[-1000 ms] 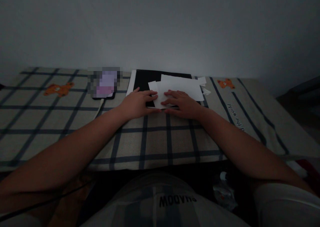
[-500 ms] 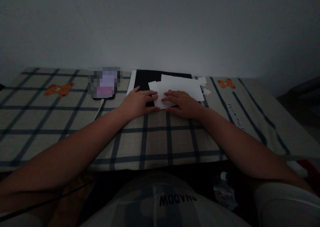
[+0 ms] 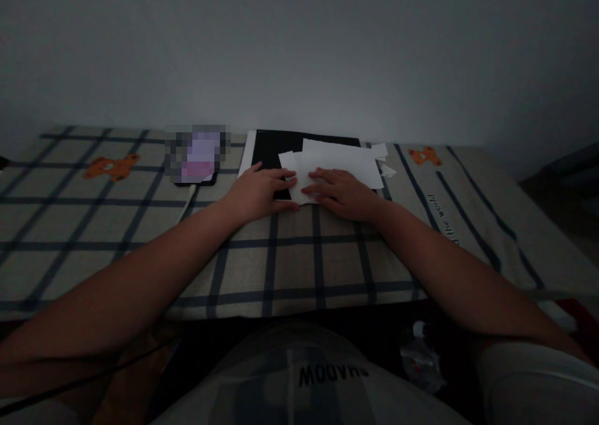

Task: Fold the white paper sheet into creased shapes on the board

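White paper (image 3: pixel 346 160), made up of overlapping pieces, lies across a flat black sheet or folder (image 3: pixel 281 143) near the wall. My left hand (image 3: pixel 257 193) rests palm down with fingers spread, its fingertips at the paper's left edge. From the other side my right hand (image 3: pixel 344 194) lies on the paper, fingers apart and pointing left. A narrow gap separates the two hands. Small white scraps (image 3: pixel 380 151) sit just past the paper's right end.
A phone (image 3: pixel 199 156), its picture pixelated, lies at the left with a white cable (image 3: pixel 188 201). The table has a checked cloth (image 3: pixel 294 263) with bear prints. Below its edge at the right is a clear plastic bottle (image 3: pixel 421 359). A wall rises behind.
My right thumb has drawn in slightly, closer to the right fingers. My left hand and the paper look almost the same; the view has shifted very slightly.
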The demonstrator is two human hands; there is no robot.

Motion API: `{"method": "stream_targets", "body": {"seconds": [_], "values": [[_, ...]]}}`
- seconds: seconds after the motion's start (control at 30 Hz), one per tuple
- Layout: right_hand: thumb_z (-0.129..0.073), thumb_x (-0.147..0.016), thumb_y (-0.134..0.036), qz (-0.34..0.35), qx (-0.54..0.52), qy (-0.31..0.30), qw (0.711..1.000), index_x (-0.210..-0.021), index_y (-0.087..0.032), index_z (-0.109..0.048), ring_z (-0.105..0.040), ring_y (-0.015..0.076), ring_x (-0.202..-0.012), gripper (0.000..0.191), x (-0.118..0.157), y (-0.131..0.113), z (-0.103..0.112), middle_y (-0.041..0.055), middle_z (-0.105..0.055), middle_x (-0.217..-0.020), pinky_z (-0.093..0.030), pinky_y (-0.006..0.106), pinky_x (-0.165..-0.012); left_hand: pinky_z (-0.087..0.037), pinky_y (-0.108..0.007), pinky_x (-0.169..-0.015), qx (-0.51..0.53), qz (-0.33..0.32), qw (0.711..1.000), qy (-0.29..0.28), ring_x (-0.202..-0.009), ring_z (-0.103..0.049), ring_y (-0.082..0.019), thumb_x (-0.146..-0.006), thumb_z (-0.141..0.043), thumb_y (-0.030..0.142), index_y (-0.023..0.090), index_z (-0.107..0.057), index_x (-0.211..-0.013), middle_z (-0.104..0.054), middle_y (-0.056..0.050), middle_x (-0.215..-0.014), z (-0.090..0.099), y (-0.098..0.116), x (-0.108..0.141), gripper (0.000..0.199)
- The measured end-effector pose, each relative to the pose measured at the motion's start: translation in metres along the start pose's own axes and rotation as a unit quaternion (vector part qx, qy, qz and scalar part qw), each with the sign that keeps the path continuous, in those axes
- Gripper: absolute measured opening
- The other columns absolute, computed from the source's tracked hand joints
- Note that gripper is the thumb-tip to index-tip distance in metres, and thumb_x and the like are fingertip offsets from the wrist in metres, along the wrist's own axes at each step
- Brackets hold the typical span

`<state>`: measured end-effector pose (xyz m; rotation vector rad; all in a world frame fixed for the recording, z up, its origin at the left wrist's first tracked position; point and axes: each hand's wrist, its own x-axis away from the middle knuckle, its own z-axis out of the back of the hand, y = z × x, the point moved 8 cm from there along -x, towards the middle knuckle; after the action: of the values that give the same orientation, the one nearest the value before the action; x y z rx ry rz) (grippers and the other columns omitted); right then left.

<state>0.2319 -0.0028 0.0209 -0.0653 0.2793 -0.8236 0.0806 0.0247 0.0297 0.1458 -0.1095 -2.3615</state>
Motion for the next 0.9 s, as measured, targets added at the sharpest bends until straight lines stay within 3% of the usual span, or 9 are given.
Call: {"method": "stream_targets", "body": {"seconds": [0.23,0.47,0.6,0.7,0.9], "values": [[-0.047,-0.103,-0.027,0.002,0.001,0.000,1.000,-0.138,-0.026,-0.065,-0.048,0.0312,-0.144,0.040,0.001,0.001,-0.001,0.0106,-0.053,-0.155,-0.039,0.055,-0.115,-0.021,-0.060,-0.124,0.015,-0.013,1.000,0.001,-0.141,-0.052,-0.032,-0.089,-0.062,0.065,0.029,-0.059,-0.145,-0.055,-0.007,-0.154,0.001,0.001,0.002,0.066],[-0.045,-0.104,-0.033,0.008,0.007,0.009,1.000,-0.141,-0.026,-0.063,-0.050,0.0302,-0.142,0.041,0.000,0.002,-0.002,0.0108,-0.055,-0.154,-0.040,0.054,-0.114,-0.027,-0.062,-0.119,0.044,-0.027,0.997,0.063,-0.129,-0.061,-0.030,-0.102,-0.047,0.045,0.028,-0.071,-0.129,-0.068,-0.007,-0.139,0.003,-0.005,-0.003,0.041],[-0.042,-0.106,-0.034,0.006,0.012,0.007,1.000,-0.138,-0.027,-0.065,-0.050,0.0302,-0.141,0.040,-0.001,0.002,-0.003,0.0109,-0.055,-0.153,-0.040,0.054,-0.113,-0.043,-0.051,-0.111,0.067,-0.034,0.993,0.090,-0.124,-0.063,-0.030,-0.096,-0.057,0.043,0.020,-0.073,-0.125,-0.070,-0.010,-0.134,0.003,-0.007,-0.007,0.040],[-0.042,-0.106,-0.035,0.004,0.016,0.006,1.000,-0.137,-0.028,-0.066,-0.050,0.0310,-0.141,0.040,-0.001,0.001,-0.002,0.0114,-0.055,-0.153,-0.039,0.054,-0.112,-0.046,-0.044,-0.109,0.087,-0.033,0.991,0.096,-0.126,-0.062,-0.028,-0.094,-0.061,0.043,0.018,-0.071,-0.125,-0.068,-0.011,-0.136,0.002,-0.010,-0.008,0.041],[-0.042,-0.106,-0.035,-0.005,0.012,-0.001,1.000,-0.138,-0.028,-0.066,-0.049,0.0315,-0.142,0.040,-0.001,-0.001,-0.001,0.0119,-0.054,-0.154,-0.038,0.054,-0.113,-0.036,-0.045,-0.120,0.059,0.033,0.995,0.068,-0.144,-0.047,-0.031,-0.089,-0.066,0.058,0.014,-0.059,-0.143,-0.051,-0.015,-0.156,-0.004,-0.025,-0.010,0.070]]}}
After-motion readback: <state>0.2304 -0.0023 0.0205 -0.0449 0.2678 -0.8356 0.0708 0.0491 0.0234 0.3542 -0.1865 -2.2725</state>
